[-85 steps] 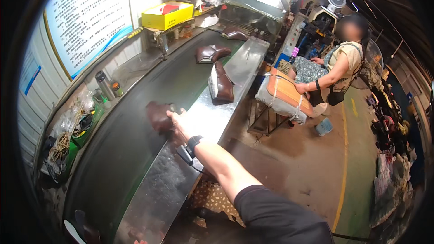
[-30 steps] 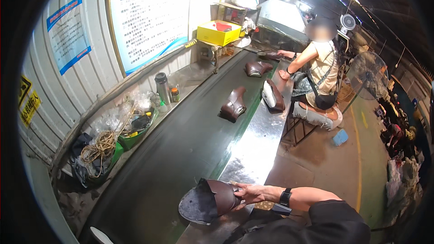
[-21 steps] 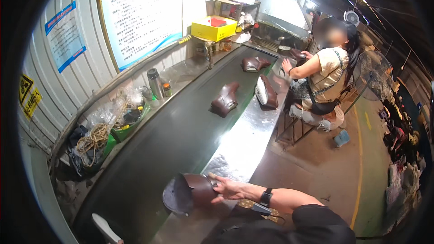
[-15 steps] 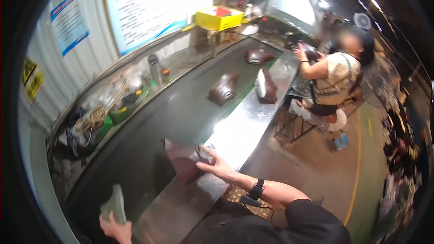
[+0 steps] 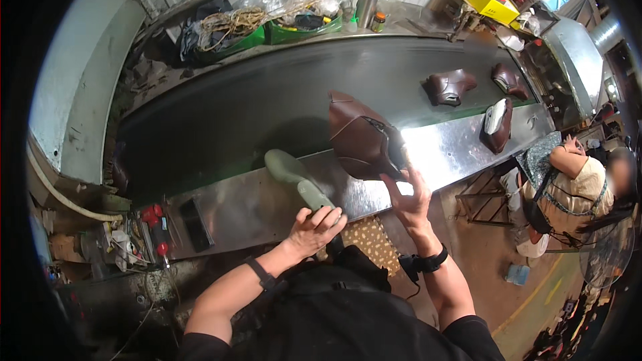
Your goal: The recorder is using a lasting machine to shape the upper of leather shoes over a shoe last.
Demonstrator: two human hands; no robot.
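Note:
My left hand (image 5: 313, 232) is closed round the heel end of a green shoe last (image 5: 287, 168), whose rounded toe points up and to the left. My right hand (image 5: 412, 202) grips the near edge of a brown leather shoe upper (image 5: 354, 135), with its opening turned toward that hand. The upper is held over the metal ledge and the dark belt, to the right of the last. Last and upper are close but apart.
A dark conveyor belt (image 5: 221, 107) runs along a shiny metal ledge (image 5: 261, 220). Several brown uppers (image 5: 451, 85) lie at the right. A phone (image 5: 195, 225) and a red-handled tool (image 5: 157, 220) rest at the left. A co-worker (image 5: 568, 180) sits at the right.
My view has swung to the left. My left hand has brought the last in from the belt's left side, nearer the upper. My right hand still holds the upper.

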